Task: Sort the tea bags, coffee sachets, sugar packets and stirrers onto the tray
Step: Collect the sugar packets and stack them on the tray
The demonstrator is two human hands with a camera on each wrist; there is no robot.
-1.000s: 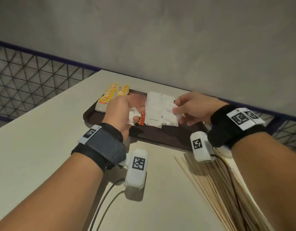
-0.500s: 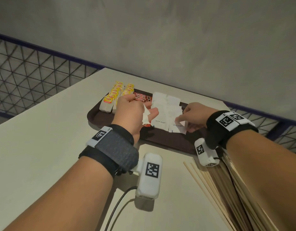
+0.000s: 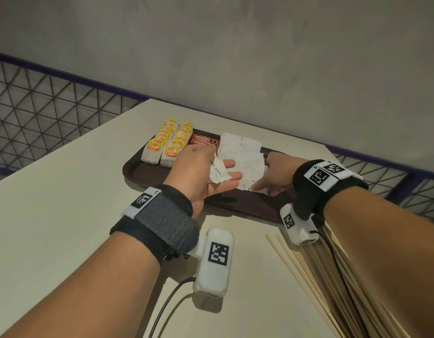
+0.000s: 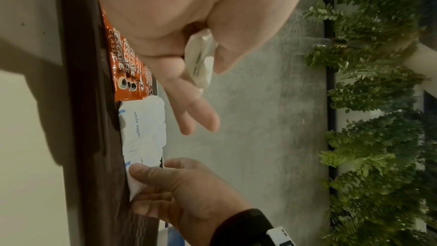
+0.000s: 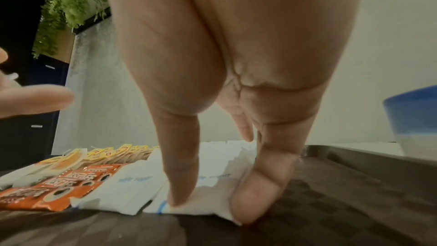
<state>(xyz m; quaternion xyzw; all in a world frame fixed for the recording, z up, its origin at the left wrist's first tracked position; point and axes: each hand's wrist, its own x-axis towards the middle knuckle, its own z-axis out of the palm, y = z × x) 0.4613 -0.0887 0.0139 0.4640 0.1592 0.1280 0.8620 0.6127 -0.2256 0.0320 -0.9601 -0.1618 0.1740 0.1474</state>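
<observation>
sugar is what i'm on: my left hand (image 3: 198, 167) pinches one white paper sugar packet (image 3: 217, 171) between thumb and forefinger, other fingers spread loose, hovering above the dark brown plastic tray (image 3: 147, 172). its long axis runs roughly from 11 to 5 o'clock. the landing spot, the overlapping white sugar packets on the tray (image 3: 242, 154), lies just at 2 o'clock of that hand, so the left is the nearer one to set it down.

my right hand (image 3: 277, 172) is at 3 o'clock of the pile, thumb and forefinger pinching the near corner packet (image 5: 201, 203) down against the tray floor, as the right wrist view shows.

at 9 o'clock of the pile lie the red-orange foil coffee sachets (image 3: 203, 140), touching it, and beyond them two rows of yellow-tagged white tea bags (image 3: 167, 145). i judge the sachets are what i could nudge. pale wooden stirrers (image 3: 316, 272) wait on the cream table (image 3: 52, 191) at 5 o'clock, off the tray, under my right forearm.
</observation>
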